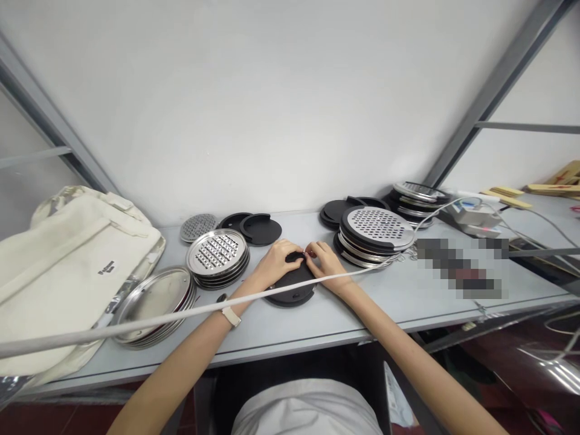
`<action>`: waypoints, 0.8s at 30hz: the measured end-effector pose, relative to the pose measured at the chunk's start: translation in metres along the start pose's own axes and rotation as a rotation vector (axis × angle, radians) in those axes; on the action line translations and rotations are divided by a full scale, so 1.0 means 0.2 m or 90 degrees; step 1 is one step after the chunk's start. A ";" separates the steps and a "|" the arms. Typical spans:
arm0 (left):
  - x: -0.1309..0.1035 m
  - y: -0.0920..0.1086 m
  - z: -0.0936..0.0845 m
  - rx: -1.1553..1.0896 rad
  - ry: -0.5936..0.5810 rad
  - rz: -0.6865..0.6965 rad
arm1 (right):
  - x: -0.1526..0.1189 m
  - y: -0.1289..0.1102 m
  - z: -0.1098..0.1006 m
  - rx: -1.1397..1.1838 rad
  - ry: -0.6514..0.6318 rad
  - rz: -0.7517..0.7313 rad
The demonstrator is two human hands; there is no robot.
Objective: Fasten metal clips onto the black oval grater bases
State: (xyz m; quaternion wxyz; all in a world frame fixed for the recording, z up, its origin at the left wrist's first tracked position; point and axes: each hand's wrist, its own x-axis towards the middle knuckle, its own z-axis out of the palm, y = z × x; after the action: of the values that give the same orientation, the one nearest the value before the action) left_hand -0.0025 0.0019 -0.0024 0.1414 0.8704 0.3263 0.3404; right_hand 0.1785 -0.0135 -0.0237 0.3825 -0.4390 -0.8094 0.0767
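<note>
A black round disc lies on the table under both hands. At its far edge my left hand has bent fingers pressed together near a small dark part; what they pinch is too small to name. My right hand meets it there, thumb and fingertips closed on something tiny and hidden. A stack topped by a metal grater disc stands to the left, with plain metal discs nearer the front. To the right is a taller stack topped by a perforated disc in a black rim.
A cream bag covers the table's left end. Black discs lie by the wall. More stacked discs and a power strip are at the right. A white cable crosses in front of both arms.
</note>
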 end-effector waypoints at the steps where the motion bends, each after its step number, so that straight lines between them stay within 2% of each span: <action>1: 0.00 0.00 0.00 0.004 -0.002 0.002 | 0.00 0.00 0.00 -0.001 -0.001 0.001; 15: -0.01 0.05 -0.01 0.103 0.002 -0.020 | 0.01 -0.01 0.00 0.007 0.011 0.003; 24: -0.01 0.04 -0.01 0.130 0.000 -0.028 | 0.01 -0.02 -0.01 0.020 0.016 -0.003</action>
State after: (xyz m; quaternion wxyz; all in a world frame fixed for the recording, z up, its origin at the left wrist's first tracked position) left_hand -0.0024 -0.0055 0.0019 0.0594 0.8730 0.3780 0.3024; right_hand 0.1767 -0.0140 -0.0201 0.3995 -0.4319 -0.8044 0.0828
